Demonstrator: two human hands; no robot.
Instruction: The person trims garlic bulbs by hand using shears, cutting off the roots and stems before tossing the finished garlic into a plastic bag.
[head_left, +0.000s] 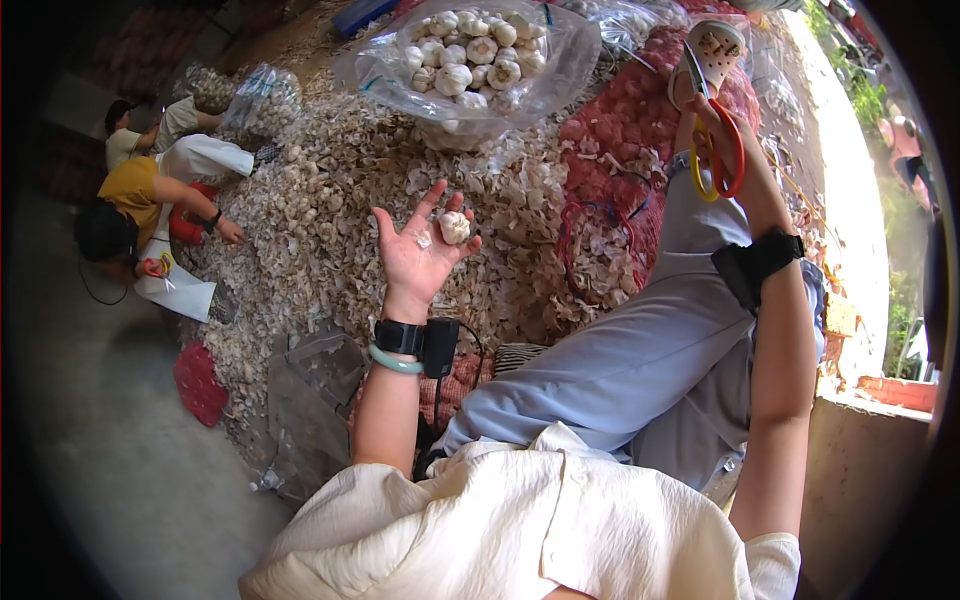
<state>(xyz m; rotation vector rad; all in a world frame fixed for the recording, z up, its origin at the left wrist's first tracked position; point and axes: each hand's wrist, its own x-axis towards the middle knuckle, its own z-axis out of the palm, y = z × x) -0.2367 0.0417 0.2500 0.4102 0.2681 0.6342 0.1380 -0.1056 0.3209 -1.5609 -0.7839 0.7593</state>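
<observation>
My left hand [422, 258] is palm up with its fingers spread, above the heap of garlic skins [330, 190]. A whitish garlic bulb [455, 228] rests on its outer fingers, and a small pale flake lies on the palm. Over by my raised leg, my right hand [735, 150] is closed around scissors [716, 165] with red and yellow handles. The scissor blades point up and away, near the light clog on my foot. Beyond my left hand, a clear plastic bag [375, 75] holds several garlic bulbs.
Red mesh sacks [620, 130] lie between the heap and my leg [610, 330]. On the left sit two people, the nearer in a yellow top [138, 190] with scissors. A bagged batch of garlic [265, 100] is beside them. Grey plastic [315, 400] lies near my left forearm.
</observation>
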